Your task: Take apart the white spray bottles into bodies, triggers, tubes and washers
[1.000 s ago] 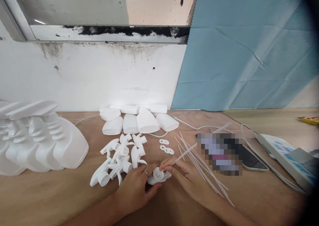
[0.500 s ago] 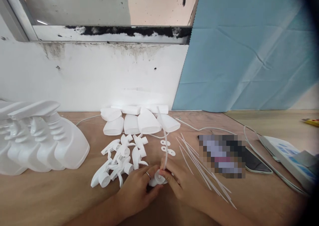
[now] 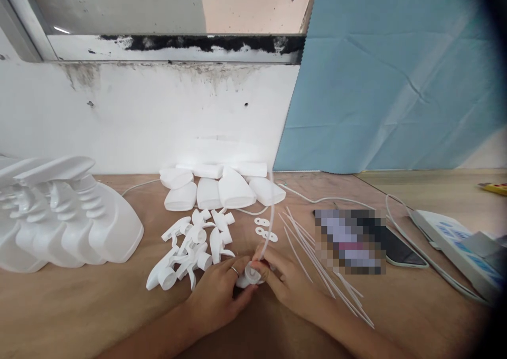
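Note:
My left hand, with a ring on one finger, is closed around a white trigger sprayer head. The sprayer's round collar opening faces up. My right hand pinches the lower end of a thin translucent dip tube at that opening. The tube stands up and leans slightly right; whether its end sits inside the sprayer is hidden by my fingers. Left of my hands lies a pile of white trigger sprayer heads. Beyond my right hand are several small white washers.
Loose dip tubes lie to the right, beside a phone and a blurred patch. White bottles stand at the left. Several white hollow caps rest near the wall. A white power strip and cable are at far right.
The dip tube's upper end has swung to the right, from leaning left to leaning right. Both hands keep their hold. The whole view has shifted slightly.

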A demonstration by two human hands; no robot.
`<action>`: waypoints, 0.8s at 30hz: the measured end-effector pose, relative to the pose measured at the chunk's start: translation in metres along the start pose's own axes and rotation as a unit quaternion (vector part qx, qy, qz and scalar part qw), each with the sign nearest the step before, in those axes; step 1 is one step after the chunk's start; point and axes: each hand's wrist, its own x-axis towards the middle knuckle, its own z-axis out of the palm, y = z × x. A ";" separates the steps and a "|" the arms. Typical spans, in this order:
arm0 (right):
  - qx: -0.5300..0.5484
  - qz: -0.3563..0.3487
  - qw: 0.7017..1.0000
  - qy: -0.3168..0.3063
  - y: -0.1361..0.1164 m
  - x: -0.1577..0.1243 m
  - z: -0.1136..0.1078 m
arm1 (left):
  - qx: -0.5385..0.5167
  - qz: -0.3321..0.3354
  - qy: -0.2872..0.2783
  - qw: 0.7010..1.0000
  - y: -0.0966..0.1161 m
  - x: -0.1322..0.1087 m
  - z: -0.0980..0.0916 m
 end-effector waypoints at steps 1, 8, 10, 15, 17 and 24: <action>0.024 0.015 1.000 -0.002 0.001 -0.002 -0.001 | -0.010 -0.013 0.001 1.000 0.001 0.000 0.000; 0.264 0.126 0.956 0.019 0.013 -0.002 -0.004 | -0.210 -0.116 0.052 0.969 0.014 0.010 -0.009; 0.302 0.171 0.938 0.029 0.015 0.001 -0.006 | -0.189 -0.104 0.026 0.976 0.021 0.018 -0.021; 0.354 0.202 0.902 0.141 0.017 0.003 -0.021 | -0.118 -0.091 0.092 0.985 0.008 0.057 -0.078; 0.380 0.192 0.890 0.165 0.019 0.003 -0.031 | -0.059 -0.163 0.315 0.933 -0.018 0.077 -0.108; 0.450 0.158 0.856 0.200 0.036 0.007 -0.050 | -0.077 -0.314 0.533 0.782 -0.112 0.107 -0.161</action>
